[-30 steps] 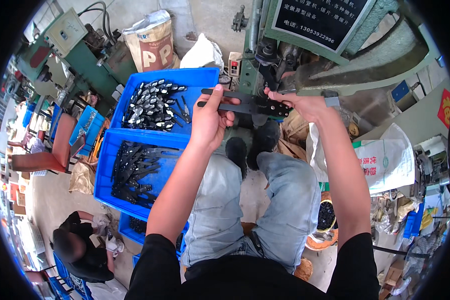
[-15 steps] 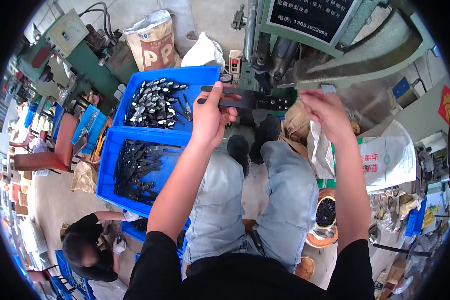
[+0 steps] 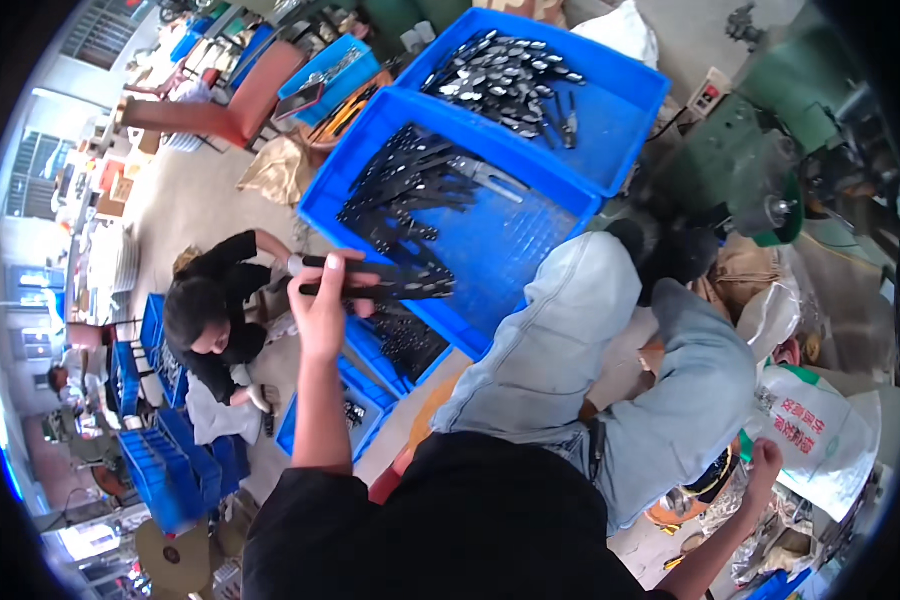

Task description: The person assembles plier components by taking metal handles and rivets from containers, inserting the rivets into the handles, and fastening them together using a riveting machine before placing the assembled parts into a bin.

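My left hand (image 3: pixel 320 305) is closed around the end of a flat black two-pronged metal part (image 3: pixel 410 283). The part points right, above the left side of a blue bin (image 3: pixel 530 240). Inside this bin lie many similar black flat parts (image 3: pixel 400 195), heaped at its left. At the lower right, my right hand (image 3: pixel 765 462) is beside a white plastic sack (image 3: pixel 810 430), near a round container of small dark pieces (image 3: pixel 715 478). Its fingers are too small and unclear to read.
A second blue bin (image 3: pixel 610 150) with black and silver-tipped parts adjoins at the back. A green machine (image 3: pixel 740 150) stands at the right. A co-worker in black (image 3: pixel 215 305) crouches at the left near more blue bins (image 3: pixel 170 455). My knees are beside the near bin.
My view has swung left. My left hand has carried the black part from the machine to above the near blue bin. My right hand has moved from the machine down to the lower right.
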Action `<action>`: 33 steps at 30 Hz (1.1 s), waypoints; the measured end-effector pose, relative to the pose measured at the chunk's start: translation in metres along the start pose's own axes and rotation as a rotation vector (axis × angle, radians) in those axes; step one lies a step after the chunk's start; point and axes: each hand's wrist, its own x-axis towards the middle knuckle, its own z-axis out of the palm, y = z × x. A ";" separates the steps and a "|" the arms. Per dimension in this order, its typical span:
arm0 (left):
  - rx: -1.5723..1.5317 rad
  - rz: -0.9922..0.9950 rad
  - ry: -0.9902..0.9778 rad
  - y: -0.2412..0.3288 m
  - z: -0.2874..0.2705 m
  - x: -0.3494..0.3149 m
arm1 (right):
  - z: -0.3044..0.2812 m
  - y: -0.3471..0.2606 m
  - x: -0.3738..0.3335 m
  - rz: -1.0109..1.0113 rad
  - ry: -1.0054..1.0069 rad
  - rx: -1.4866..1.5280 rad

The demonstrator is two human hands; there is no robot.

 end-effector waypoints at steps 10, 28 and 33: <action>1.031 0.193 -0.085 -0.080 -0.038 0.016 | 0.034 0.051 -0.058 0.183 -0.156 -0.585; 1.428 0.416 -0.927 -0.135 0.075 0.131 | 0.045 0.039 -0.099 0.333 -0.065 -0.672; 0.500 0.113 -0.481 -0.080 0.070 0.127 | 0.049 0.044 -0.099 0.390 -0.034 -0.505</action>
